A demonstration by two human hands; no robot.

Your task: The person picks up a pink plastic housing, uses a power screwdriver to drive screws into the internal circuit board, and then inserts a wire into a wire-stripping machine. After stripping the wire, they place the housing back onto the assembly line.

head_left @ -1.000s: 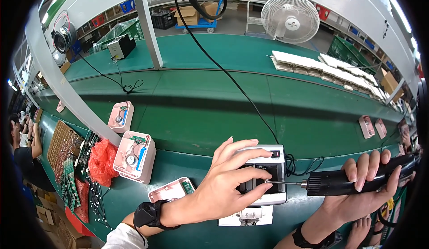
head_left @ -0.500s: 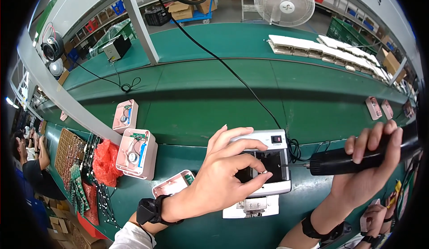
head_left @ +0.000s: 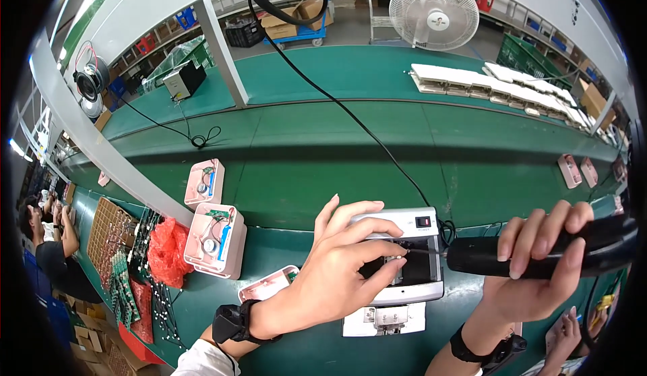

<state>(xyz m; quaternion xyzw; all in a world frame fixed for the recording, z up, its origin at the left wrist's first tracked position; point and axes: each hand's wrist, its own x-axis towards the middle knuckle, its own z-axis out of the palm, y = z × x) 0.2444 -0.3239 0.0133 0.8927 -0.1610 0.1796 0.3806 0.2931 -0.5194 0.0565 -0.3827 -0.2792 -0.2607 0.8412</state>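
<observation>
My left hand [head_left: 333, 263] is over a silver box with a black recess and a power switch, likely a screw feeder [head_left: 412, 296]. Thumb and index finger are pinched around a tiny shiny piece, too small to name. My right hand [head_left: 536, 258] grips a black electric screwdriver [head_left: 475, 254], held almost level, its thin bit pointing left. The bit's tip is at the left fingertips, over the recess; whether it touches the piece I cannot tell. A white plate with a metal fixture [head_left: 389, 316] lies in front of the box. Left of my left wrist is a pink housing [head_left: 269, 284], partly hidden.
Stacked pink housings [head_left: 233, 258] with wired parts stand at the left, beside a red plastic bag [head_left: 167, 248] and circuit boards [head_left: 123, 285]. A black cable [head_left: 350, 114] crosses the bench. White panels [head_left: 472, 87] and a fan [head_left: 435, 13] are farther back. Co-workers' hands show at both sides.
The screwdriver has moved left, bringing its bit to my left fingertips, and its handle is turned slightly. My left hand keeps its pinch. The whole view has shifted a little.
</observation>
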